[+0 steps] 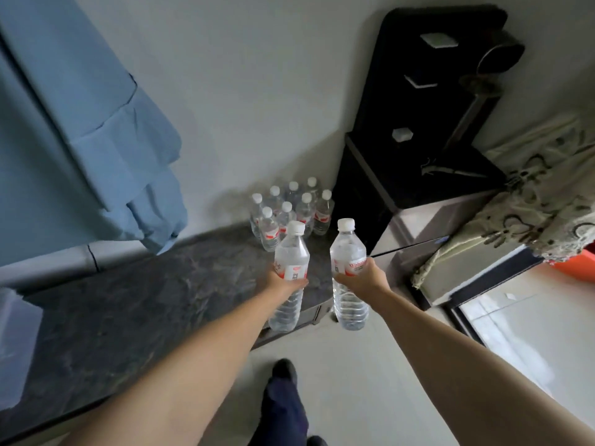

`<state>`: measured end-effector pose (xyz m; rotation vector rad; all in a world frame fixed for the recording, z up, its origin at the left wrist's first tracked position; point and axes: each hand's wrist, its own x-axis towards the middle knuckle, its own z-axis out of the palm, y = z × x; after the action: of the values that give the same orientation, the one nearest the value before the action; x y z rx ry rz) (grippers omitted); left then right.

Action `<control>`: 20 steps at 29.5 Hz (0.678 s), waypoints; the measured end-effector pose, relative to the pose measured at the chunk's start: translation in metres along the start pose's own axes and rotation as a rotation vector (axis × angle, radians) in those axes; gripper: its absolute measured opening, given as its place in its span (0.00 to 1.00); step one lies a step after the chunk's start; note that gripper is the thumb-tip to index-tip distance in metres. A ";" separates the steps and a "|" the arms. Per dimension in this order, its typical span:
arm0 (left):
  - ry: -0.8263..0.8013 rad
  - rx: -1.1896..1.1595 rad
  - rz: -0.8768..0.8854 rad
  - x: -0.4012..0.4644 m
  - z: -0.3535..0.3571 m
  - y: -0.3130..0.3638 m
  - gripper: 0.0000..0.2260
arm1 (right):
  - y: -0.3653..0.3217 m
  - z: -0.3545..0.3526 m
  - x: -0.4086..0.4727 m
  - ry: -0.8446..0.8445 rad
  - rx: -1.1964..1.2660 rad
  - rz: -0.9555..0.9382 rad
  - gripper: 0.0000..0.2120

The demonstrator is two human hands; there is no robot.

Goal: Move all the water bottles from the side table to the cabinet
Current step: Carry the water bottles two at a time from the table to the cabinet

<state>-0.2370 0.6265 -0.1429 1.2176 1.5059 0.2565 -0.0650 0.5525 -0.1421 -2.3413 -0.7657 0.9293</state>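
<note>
My left hand grips a clear water bottle with a white cap and red label, held upright above the right end of the dark marbled cabinet top. My right hand holds a second, similar bottle upright, just past the cabinet's right edge and over the floor. Several more water bottles stand clustered at the far right corner of the cabinet top, against the wall and just beyond the two held ones.
A black stand rises to the right of the bottle cluster. A patterned cloth hangs at far right. Blue fabric drapes at left. A translucent container sits at the cabinet's left end. My shoe is on the pale floor.
</note>
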 end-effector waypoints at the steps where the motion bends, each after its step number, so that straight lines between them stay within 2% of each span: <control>1: -0.011 -0.001 -0.023 0.017 0.002 0.004 0.30 | -0.003 0.004 0.017 -0.018 0.011 0.004 0.31; 6: -0.007 0.106 0.002 0.094 0.011 0.024 0.27 | -0.018 0.017 0.091 -0.030 0.055 0.051 0.30; 10: -0.013 0.019 0.042 0.164 0.038 0.047 0.30 | -0.019 0.028 0.163 -0.055 0.122 0.142 0.29; 15: 0.042 -0.049 0.061 0.222 0.079 0.048 0.29 | -0.006 0.049 0.224 0.027 0.237 0.205 0.26; 17: 0.025 -0.080 0.069 0.251 0.101 0.040 0.28 | 0.005 0.062 0.256 0.009 0.237 0.200 0.23; 20: 0.108 -0.103 0.110 0.282 0.128 0.027 0.26 | 0.015 0.079 0.288 0.028 0.217 0.130 0.26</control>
<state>-0.0714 0.8028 -0.3388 1.2215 1.5010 0.4747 0.0566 0.7500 -0.3303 -2.2278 -0.4799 0.9797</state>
